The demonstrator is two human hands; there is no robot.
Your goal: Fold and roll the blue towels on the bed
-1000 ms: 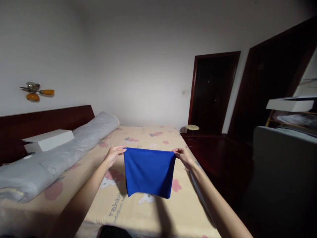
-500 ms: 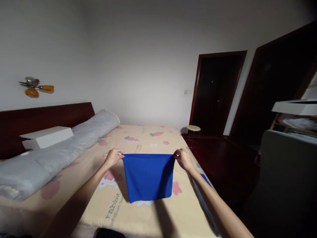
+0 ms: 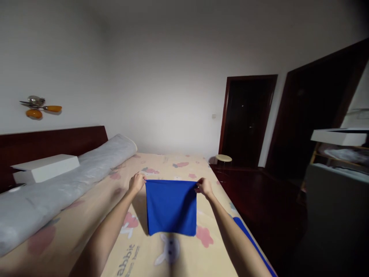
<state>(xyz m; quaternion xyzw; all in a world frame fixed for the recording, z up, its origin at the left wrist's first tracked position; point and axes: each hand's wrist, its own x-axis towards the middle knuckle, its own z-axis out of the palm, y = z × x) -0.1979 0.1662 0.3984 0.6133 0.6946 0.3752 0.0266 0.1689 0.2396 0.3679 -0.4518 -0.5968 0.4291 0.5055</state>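
A blue cloth [image 3: 171, 207] hangs stretched between my hands over the bed, its top edge nearly straight and its lower edge close to the patterned sheet. My left hand [image 3: 137, 182] pinches the cloth's upper left corner. At the upper right corner, my right hand [image 3: 204, 187] is closed on the fabric. Whether the cloth's bottom edge touches the sheet, I cannot tell. Another blue piece [image 3: 248, 235] lies along the bed's right edge, partly hidden by my right forearm.
The bed sheet [image 3: 155, 163] has pink and rabbit prints. At left are a grey rolled mattress or bedding [image 3: 95, 161], a white box [image 3: 47, 169] and the headboard [image 3: 54, 144]. A round stool [image 3: 223, 158] stands beyond the bed; a shelf [image 3: 340, 154] is at right.
My hands have come slightly closer together, still holding the cloth. The view has shifted, and more of the blue piece at the bed's right edge shows.
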